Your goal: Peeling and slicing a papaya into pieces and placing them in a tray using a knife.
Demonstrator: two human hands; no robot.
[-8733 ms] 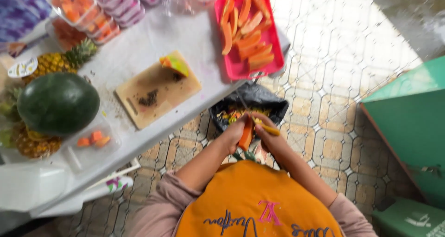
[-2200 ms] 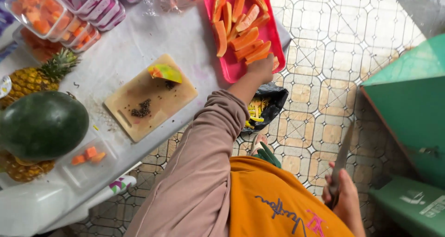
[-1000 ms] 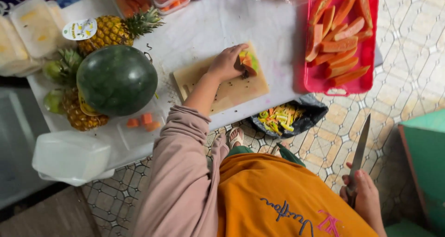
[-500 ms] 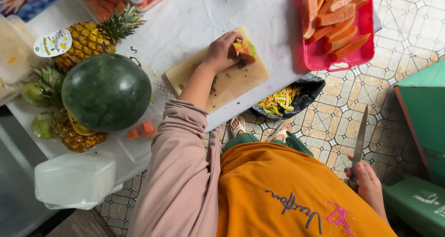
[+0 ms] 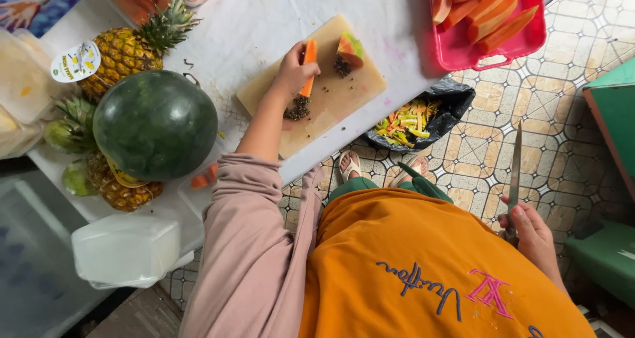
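Fingers (image 5: 299, 59) around papaya slice (image 5: 309, 70); knife (image 5: 514, 172) gripped.

Pale matt wooden board (image 5: 331, 100) at upper centre; bright metal knife (image 5: 514, 172) at right; glossy red plastic tray (image 5: 493, 47) upper right; smooth, shiny-skinned watermelon (image 5: 155, 125) at left; rough, scaly pineapple (image 5: 126, 50) above.

You have one round dark-green watermelon (image 5: 155, 125), three spiky yellow pineapples (image 5: 126, 50), one pale wooden cutting board (image 5: 334, 100) carrying two orange papaya pieces (image 5: 308, 67), one red plastic tray (image 5: 493, 43), one black waste bag (image 5: 450, 103), and one long steel knife (image 5: 514, 176).
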